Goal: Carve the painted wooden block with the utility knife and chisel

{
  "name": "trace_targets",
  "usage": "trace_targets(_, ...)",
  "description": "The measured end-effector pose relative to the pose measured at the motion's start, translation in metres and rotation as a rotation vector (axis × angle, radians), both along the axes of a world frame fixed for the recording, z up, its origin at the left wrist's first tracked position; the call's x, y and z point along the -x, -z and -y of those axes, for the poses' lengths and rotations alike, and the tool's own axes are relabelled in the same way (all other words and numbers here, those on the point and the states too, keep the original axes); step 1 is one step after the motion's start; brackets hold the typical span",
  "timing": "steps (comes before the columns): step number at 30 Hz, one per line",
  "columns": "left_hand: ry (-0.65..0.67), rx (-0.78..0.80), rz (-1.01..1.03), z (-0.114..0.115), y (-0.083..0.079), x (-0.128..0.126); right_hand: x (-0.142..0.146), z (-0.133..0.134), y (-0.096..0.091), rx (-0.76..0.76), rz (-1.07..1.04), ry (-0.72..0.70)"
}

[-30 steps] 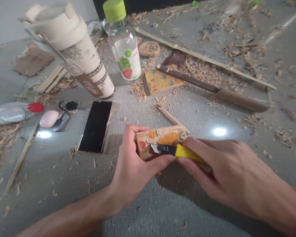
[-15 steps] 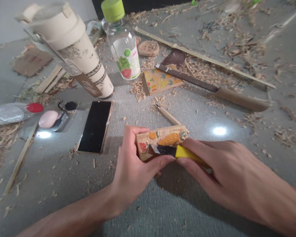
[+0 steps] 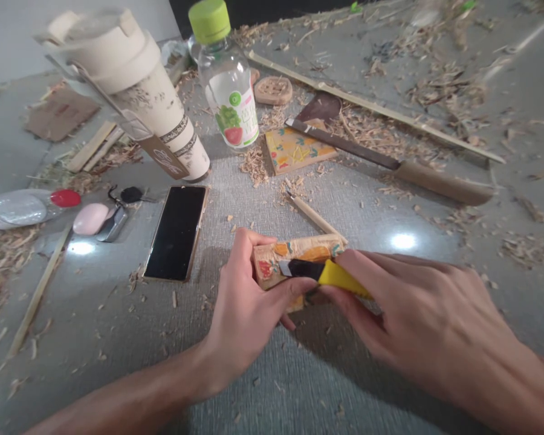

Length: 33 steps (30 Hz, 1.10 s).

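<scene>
My left hand (image 3: 249, 302) is closed around the left end of a small wooden block (image 3: 294, 249), its thumb along the near edge. Painted carvings in orange, red and green cover the block's upper face. In my right hand (image 3: 403, 308) is a yellow and black utility knife (image 3: 344, 279), gripped between thumb and fingers. The blade points left and lies over the block's face, close to the red carving. My left thumb is right by the knife's black front part. Just beyond the block lies a thin wooden-handled carving tool (image 3: 315, 214).
A phone (image 3: 176, 232) lies left of my hands. Behind stand a cream tumbler (image 3: 156, 103) and a green-capped bottle (image 3: 229, 90). A painted wooden board (image 3: 294, 151) and a long-bladed knife (image 3: 439, 181) lie at the back. Wood shavings (image 3: 376, 130) are scattered about.
The knife has tilted slightly, its handle shifting a little left, and the block's face has turned a bit. Both hands keep their holds.
</scene>
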<state>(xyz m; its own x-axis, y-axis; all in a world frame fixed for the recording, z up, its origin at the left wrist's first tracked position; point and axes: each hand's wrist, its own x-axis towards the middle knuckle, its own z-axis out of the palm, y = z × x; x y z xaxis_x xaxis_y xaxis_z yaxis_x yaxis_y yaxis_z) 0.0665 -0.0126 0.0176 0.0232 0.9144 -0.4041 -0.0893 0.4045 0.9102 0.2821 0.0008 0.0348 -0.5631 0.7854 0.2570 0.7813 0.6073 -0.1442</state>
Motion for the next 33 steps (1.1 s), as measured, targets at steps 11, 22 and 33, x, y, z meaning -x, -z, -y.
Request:
trace_targets(11,-0.032,-0.005,-0.015,-0.002,-0.001,-0.002,-0.002,-0.010,-0.002,-0.062,-0.007,-0.061)
trace_targets(22,-0.006,-0.005,0.006,0.000,0.001,-0.001,-0.007,-0.015,-0.004,0.039,-0.030,-0.108)
trace_targets(33,0.012,-0.007,0.015,0.002,0.003,-0.002,-0.008,-0.012,-0.005,0.009,-0.001,-0.098)
